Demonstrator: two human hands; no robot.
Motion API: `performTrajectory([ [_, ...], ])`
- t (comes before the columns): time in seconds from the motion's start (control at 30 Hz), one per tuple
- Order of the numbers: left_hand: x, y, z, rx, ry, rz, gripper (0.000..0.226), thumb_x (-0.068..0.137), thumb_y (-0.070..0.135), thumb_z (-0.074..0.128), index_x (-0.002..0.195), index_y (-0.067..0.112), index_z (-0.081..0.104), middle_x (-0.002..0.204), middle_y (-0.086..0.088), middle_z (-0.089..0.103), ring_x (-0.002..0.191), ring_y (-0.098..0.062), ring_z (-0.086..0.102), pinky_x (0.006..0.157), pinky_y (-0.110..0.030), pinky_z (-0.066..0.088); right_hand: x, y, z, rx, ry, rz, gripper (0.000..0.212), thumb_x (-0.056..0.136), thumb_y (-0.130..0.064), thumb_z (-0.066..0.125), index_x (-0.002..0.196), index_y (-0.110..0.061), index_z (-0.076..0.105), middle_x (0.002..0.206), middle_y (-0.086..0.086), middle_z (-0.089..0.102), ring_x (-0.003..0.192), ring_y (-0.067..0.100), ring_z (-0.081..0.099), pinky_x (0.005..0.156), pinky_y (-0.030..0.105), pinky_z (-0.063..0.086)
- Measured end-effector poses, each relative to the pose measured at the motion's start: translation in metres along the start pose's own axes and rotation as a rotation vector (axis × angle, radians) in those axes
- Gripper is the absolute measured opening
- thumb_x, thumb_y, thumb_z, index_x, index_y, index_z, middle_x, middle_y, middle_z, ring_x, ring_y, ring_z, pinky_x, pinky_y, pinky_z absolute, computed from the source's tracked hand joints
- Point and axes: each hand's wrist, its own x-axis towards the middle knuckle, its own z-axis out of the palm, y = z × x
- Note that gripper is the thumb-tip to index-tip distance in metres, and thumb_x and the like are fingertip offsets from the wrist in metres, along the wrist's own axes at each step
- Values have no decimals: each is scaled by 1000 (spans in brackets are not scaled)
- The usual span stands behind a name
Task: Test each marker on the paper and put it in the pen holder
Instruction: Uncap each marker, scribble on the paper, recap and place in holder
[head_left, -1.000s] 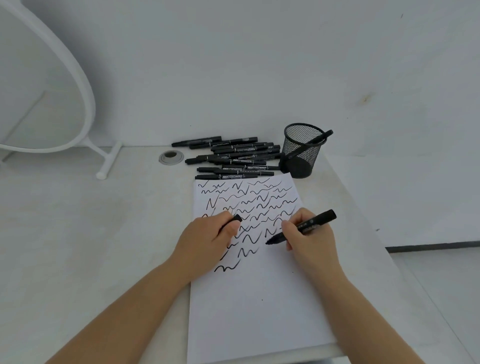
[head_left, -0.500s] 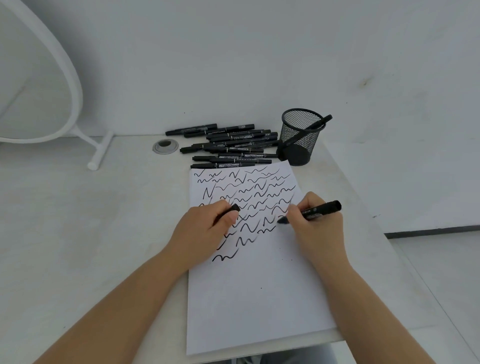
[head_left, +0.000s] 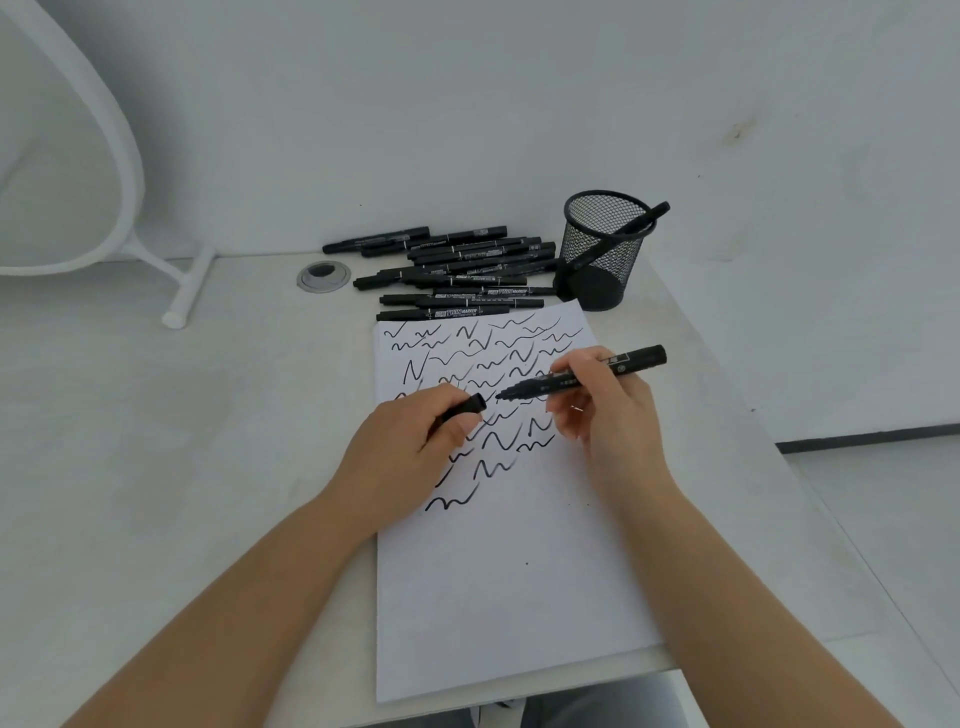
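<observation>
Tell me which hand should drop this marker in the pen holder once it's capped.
Right. The right hand already grips the marker, and the pen holder stands at the far right of the desk, on that hand's side. The left hand holds only the cap.

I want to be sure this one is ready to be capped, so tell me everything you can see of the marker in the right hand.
The marker is a slim black pen with small pale print on its barrel. Its cap is off: the dark tip points left, just above the scribbled paper, the far end tilting up and right. The right hand pinches the barrel near the middle. The left hand holds the black cap, its open end facing the tip, a small gap between.
</observation>
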Motion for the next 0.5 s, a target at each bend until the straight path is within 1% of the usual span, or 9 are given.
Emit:
performTrajectory([
  [0.07,0,-1,0,-2,-10,8,11,92,29,48,88,24,57,64,11,55,56,-7,44,56,-27,37,-2,2,-1,-31,-7,-15,20,74,-23,53,56,-23,60,48,2,55,42,14,44,39,20,34],
  [0.17,0,0,1,4,-17,23,9,92,29,50,87,29,57,65,14,57,57,-5,46,54,-23,34,-2,3,-2,-57,-18,-44,14,74,-24,54,61,-23,58,50,2,58,44,16,48,41,22,36],
  [0.23,0,1,1,5,-15,34,8,91,29,51,87,33,57,68,13,59,59,-4,46,54,-22,34,-2,4,-3,-78,-21,-48,15,75,-24,54,61,-25,58,50,2,59,45,16,49,42,23,37],
  [0.33,-1,3,1,-4,-16,57,8,92,29,52,88,31,59,67,11,59,58,-5,45,54,-23,35,-3,4,-1,-107,-51,-51,15,76,-23,55,61,-26,57,51,3,61,45,16,50,42,24,39],
  [0.4,-1,3,1,-8,-11,65,9,92,30,52,88,29,59,65,10,58,56,-6,44,53,-23,35,-4,4,0,-121,-83,-48,11,76,-24,55,66,-21,56,52,2,61,45,15,51,42,23,40],
  [0.5,-1,5,0,-19,1,64,17,90,37,46,88,28,60,64,16,56,56,-8,45,51,-18,32,-6,5,1,-153,-114,-41,12,76,-28,58,68,-19,58,53,-1,62,47,14,51,43,23,41],
])
